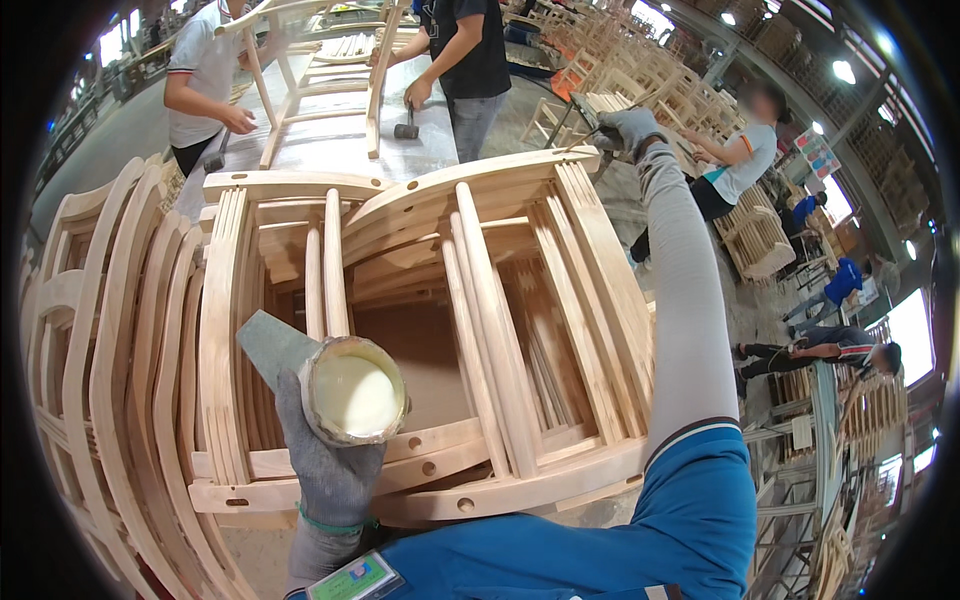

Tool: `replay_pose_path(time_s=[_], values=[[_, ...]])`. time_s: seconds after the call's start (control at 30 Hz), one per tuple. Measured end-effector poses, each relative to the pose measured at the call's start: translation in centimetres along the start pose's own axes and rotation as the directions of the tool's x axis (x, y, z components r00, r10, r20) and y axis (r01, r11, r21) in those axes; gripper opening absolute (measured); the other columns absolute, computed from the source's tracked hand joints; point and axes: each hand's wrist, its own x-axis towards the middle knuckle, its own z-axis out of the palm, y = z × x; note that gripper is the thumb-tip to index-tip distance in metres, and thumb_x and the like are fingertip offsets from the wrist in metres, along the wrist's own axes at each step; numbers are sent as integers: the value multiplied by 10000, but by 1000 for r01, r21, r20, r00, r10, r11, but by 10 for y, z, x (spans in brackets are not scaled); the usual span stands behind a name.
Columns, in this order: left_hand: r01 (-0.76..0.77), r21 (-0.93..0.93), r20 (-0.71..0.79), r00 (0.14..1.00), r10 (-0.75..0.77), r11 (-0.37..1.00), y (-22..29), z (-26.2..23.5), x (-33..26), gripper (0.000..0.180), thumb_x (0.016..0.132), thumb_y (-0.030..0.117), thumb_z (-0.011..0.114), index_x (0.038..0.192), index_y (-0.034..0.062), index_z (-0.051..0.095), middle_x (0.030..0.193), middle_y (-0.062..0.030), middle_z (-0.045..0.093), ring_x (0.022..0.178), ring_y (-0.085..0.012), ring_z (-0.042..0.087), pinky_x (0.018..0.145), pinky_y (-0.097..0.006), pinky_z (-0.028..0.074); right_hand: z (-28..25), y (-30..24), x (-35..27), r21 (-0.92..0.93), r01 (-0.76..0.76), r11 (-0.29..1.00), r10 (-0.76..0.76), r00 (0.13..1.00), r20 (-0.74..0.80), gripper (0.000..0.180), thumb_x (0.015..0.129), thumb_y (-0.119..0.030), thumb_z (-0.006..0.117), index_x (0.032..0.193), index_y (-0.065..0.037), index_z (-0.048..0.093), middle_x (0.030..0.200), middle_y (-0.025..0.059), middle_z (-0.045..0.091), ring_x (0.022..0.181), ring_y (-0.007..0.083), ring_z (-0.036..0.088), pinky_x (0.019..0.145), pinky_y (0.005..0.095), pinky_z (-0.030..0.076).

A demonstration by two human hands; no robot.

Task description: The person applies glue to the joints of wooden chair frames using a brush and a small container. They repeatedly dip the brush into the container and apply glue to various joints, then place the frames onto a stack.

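My left hand (pixel 335 480), in a grey glove, is wrapped round a round cup (pixel 401 385) of creamy white liquid. A flat grey-green piece (pixel 275 347) juts out beside the cup's rim. Beneath lie stacked wooden chair frames (pixel 500 330), with slats, rods and holes in their rails. My right arm stretches far to the upper right. Its gloved right hand (pixel 632 130) is closed at the far right corner of the stack, with a thin dark stick-like thing near its fingers; what it grips is too small to make out.
More curved chair frames (pixel 110 380) stand packed on the left. Across the stack, two people work at a table (pixel 330 135), one holding a black mallet (pixel 406 130) beside an upright chair frame. Another person (pixel 745 150) stands at right, with further chairs and workers behind.
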Motion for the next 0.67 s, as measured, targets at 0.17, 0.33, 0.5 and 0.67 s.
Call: replay_pose_path(time_s=[0.17, 0.33, 0.5, 0.67], values=[[107, -54, 38, 994, -105, 993, -3, 1, 3, 525, 930, 515, 351, 1244, 109, 462, 1166, -94, 547, 1024, -259, 574, 815, -459, 519, -24, -17, -54, 98, 192, 977, -205, 967, 150, 160, 808, -49, 643, 890, 83, 603, 852, 157, 646, 721, 221, 658, 651, 306, 586], [173, -18, 47, 984, -172, 985, 5, -6, -2, 513, 920, 502, 401, 1250, 114, 464, 1193, -97, 536, 1068, -274, 551, 858, -455, 498, 13, -59, -204, 110, 477, 872, -480, 792, 377, 255, 873, -161, 602, 1003, 58, 597, 887, 155, 647, 798, 211, 667, 716, 320, 587], [400, -23, 240, 892, -383, 916, 9, -12, -18, 502, 915, 492, 415, 1263, 132, 457, 1219, -93, 521, 1116, -285, 518, 904, -513, 452, 31, -77, -371, -172, 572, 802, -480, 789, 385, 228, 876, -165, 594, 974, 41, 604, 863, 158, 654, 771, 202, 672, 709, 306, 588], [110, 323, 477, 839, -262, 940, 33, -28, -50, 502, 904, 439, 471, 1297, 132, 409, 1250, -114, 486, 1166, -275, 482, 923, -488, 464, 61, -61, -454, -258, 574, 777, -469, 802, 369, 129, 827, -107, 647, 926, -28, 623, 857, 131, 663, 804, 187, 666, 719, 283, 577]])
